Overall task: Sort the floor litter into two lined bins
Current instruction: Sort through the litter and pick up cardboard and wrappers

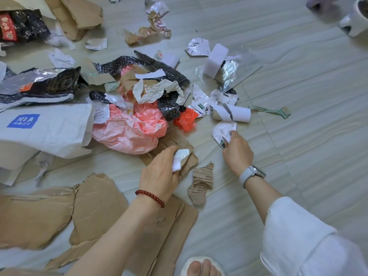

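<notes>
Bare toes (pixel 201 267) showing at the near edge, beside a white sleeve (pixel 298 242) on the right arm. Lying flat on the pale tiled floor (pixel 298 136) at near left: large torn cardboard sheets (pixel 95 208). Left hand (pixel 159 172), red bead bracelet (pixel 150 197) at the wrist, curling its fingers round a crumpled white paper scrap (pixel 179 159), hovering over a brown cardboard piece (pixel 179 144). Right hand (pixel 237 152), pale watch (pixel 252 173) on the wrist, pinching a torn printed label (pixel 223 132) between thumb and fingertips, just near of a curled white paper roll (pixel 237 114). Small corrugated scrap (pixel 201 182) lying between the two wrists. Litter heaping in the middle: pink tissue paper (pixel 129 130), orange plastic bit (pixel 186 120), black patterned wrapper (pixel 169 70), crumpled white paper (pixel 157 89). White mailer bag (pixel 49 128) with a blue logo sitting at left, silver foil packaging (pixel 39 82) beyond it. White block (pixel 217 58) resting on clear plastic (pixel 245 66) at far right. White pot (pixel 356 18) standing at the far right corner; whether it is a bin, cannot tell.
</notes>
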### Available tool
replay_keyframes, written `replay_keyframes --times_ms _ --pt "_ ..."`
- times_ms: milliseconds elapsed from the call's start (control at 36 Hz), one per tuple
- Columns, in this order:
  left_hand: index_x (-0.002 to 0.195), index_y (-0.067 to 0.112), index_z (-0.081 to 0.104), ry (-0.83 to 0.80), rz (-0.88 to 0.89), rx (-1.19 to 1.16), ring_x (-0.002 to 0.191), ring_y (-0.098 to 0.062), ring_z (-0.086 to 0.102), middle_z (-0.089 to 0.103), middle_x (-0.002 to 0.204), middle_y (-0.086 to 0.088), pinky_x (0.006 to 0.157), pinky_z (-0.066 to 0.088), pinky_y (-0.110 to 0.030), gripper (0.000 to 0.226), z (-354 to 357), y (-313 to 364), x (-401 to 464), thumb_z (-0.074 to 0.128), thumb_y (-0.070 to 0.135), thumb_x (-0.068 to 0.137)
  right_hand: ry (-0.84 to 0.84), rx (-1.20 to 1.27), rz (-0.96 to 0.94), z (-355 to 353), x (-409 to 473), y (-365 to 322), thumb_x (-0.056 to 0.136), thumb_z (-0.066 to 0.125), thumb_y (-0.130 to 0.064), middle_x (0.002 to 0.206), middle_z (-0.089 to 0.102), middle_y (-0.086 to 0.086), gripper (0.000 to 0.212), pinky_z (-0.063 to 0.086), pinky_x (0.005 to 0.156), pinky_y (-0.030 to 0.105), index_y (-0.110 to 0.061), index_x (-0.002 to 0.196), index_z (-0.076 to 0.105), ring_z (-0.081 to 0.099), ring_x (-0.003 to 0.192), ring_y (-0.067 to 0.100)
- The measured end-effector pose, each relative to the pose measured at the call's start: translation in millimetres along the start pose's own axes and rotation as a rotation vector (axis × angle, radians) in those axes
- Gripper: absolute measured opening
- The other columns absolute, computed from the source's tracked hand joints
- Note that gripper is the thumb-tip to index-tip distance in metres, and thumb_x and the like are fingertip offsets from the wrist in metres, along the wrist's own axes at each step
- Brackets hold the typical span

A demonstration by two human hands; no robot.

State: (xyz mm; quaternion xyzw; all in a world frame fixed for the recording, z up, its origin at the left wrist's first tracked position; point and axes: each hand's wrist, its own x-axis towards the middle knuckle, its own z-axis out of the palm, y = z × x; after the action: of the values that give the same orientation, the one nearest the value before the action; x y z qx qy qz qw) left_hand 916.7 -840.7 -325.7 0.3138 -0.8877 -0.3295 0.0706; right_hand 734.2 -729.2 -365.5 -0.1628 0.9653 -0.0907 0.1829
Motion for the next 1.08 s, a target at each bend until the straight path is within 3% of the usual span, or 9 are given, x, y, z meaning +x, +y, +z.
replay_keyframes --times_ms 139,250,417,556,639,778,889,1000,1083 --pt "0.119 0.014 0.051 -0.057 0.011 0.016 0.097 -0.027 0.058 0.062 0.106 -0.004 0.068 0.044 -0.036 0.033 -6.0 -2.0 -3.2 0.049 0.023 0.088 -0.087 0.055 -0.195 3.5 -22.3 10.2 0.082 0.045 0.004 0.122 0.052 0.009 0.047 0.042 0.083 0.039 -0.013 0.126 0.048 0.042 0.118 0.028" --pt "0.111 0.012 0.055 -0.054 0.030 0.042 0.085 -0.028 0.062 0.065 0.096 -0.004 0.057 0.038 -0.030 0.027 -9.1 -3.2 -6.5 0.050 0.019 0.086 -0.121 0.078 -0.340 2.5 -43.9 23.5 0.083 0.052 0.002 0.118 0.055 0.006 0.042 0.043 0.078 0.036 -0.013 0.122 0.052 0.044 0.117 0.025" --pt "0.105 0.015 0.056 -0.046 0.032 0.028 0.075 -0.023 0.063 0.066 0.087 -0.001 0.051 0.039 -0.028 0.044 -12.4 -2.1 -10.2 0.030 0.035 0.077 -0.058 0.469 0.027 -14.1 -30.8 11.8 0.093 0.050 -0.013 0.134 0.050 0.017 0.041 0.035 0.096 0.031 -0.003 0.132 0.043 0.044 0.124 0.032" --pt "0.103 0.025 0.043 -0.014 0.040 0.051 0.070 -0.023 0.063 0.066 0.083 0.000 0.046 0.036 -0.026 0.032 -10.7 -4.6 -8.4 0.030 0.032 0.075 -0.132 0.245 0.060 6.3 -29.9 -7.3 0.090 0.056 -0.016 0.124 0.055 0.023 0.049 0.040 0.087 0.038 0.003 0.131 0.037 0.048 0.117 0.039" --pt "0.103 0.027 0.042 0.003 0.035 0.054 0.070 -0.023 0.063 0.066 0.083 0.000 0.048 0.034 -0.025 0.028 -12.4 -6.6 -7.7 0.030 0.030 0.078 -0.054 0.149 0.036 17.5 -36.8 -13.6 0.091 0.052 -0.014 0.115 0.057 0.023 0.031 0.039 0.084 0.040 0.003 0.117 0.046 0.049 0.112 0.039" --pt "0.108 0.013 0.056 -0.030 0.002 0.078 0.073 -0.029 0.062 0.066 0.087 -0.005 0.054 0.033 -0.027 0.034 -12.0 -11.8 -9.6 0.057 0.001 0.076 0.015 0.047 0.009 26.8 -43.4 -12.8 0.088 0.050 -0.005 0.117 0.045 0.023 0.021 0.036 0.088 0.038 0.004 0.106 0.052 0.042 0.109 0.037" --pt "0.115 0.011 0.056 -0.066 -0.039 0.097 0.086 -0.030 0.060 0.065 0.098 -0.004 0.061 0.032 -0.028 0.039 -12.4 -10.2 -12.8 0.057 0.002 0.077 0.062 -0.007 -0.040 27.4 -48.1 -15.2 0.078 0.052 0.003 0.113 0.046 0.024 0.024 0.038 0.087 0.040 0.005 0.102 0.052 0.043 0.106 0.038" --pt "0.111 0.011 0.057 -0.076 -0.014 0.094 0.080 -0.031 0.062 0.066 0.093 -0.005 0.058 0.035 -0.029 0.036 -11.4 -15.0 -18.0 0.058 0.002 0.077 0.144 -0.006 -0.128 31.3 -54.6 -15.4 0.069 0.055 0.011 0.093 0.055 0.027 0.024 0.042 0.074 0.044 0.004 0.092 0.054 0.050 0.090 0.041" --pt "0.113 0.012 0.056 -0.064 -0.003 0.098 0.082 -0.032 0.062 0.066 0.095 -0.006 0.059 0.037 -0.031 0.037 -12.4 -16.8 -20.6 0.057 0.004 0.077 0.128 -0.002 -0.135 32.2 -56.2 -13.9 0.074 0.053 0.007 0.096 0.056 0.022 0.025 0.040 0.070 0.041 0.000 0.098 0.053 0.049 0.093 0.038"
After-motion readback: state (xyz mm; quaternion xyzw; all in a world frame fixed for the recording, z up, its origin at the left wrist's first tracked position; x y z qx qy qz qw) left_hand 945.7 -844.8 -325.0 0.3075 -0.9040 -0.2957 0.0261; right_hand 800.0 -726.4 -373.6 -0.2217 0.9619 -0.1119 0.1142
